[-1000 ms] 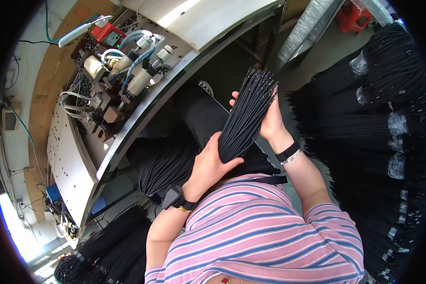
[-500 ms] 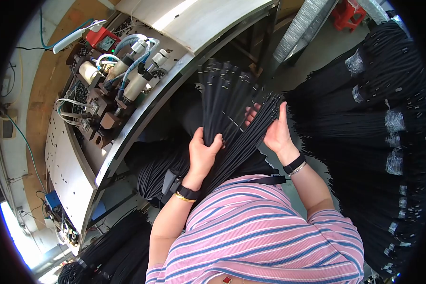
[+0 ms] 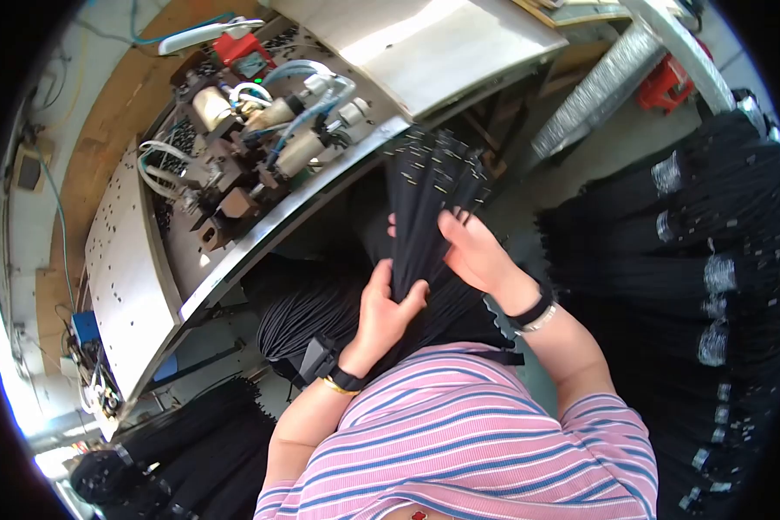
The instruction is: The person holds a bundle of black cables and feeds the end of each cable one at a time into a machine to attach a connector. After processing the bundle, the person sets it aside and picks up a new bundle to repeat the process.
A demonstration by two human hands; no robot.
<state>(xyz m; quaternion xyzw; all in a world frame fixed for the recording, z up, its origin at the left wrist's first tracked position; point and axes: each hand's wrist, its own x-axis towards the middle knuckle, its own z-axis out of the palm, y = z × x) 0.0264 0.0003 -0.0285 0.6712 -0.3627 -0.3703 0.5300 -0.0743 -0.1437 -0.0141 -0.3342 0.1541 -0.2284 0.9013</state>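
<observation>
A thick bundle of black cords point(image 3: 420, 199) with small metallic tips stands fanned out in front of my body. My left hand point(image 3: 386, 314) is wrapped round its lower part, thumb on the near side. Higher up, my right hand point(image 3: 477, 251) presses on the bundle's right side, its fingers closed about the cords and partly hidden behind them. More long black cords point(image 3: 299, 316) lie across my lap, below and left of the hands.
A bench machine point(image 3: 273, 143) with cylinders and hoses stands at upper left on a metal-edged table point(image 3: 295, 195). Large tied bundles of black cords point(image 3: 641, 269) hang at right, with others point(image 3: 191, 451) at lower left. A red stool point(image 3: 665, 85) is at upper right.
My right hand has moved left and closed against the bundle; the separate cords beside it have joined the fanned ones. The view has shifted, with the machine now further right.
</observation>
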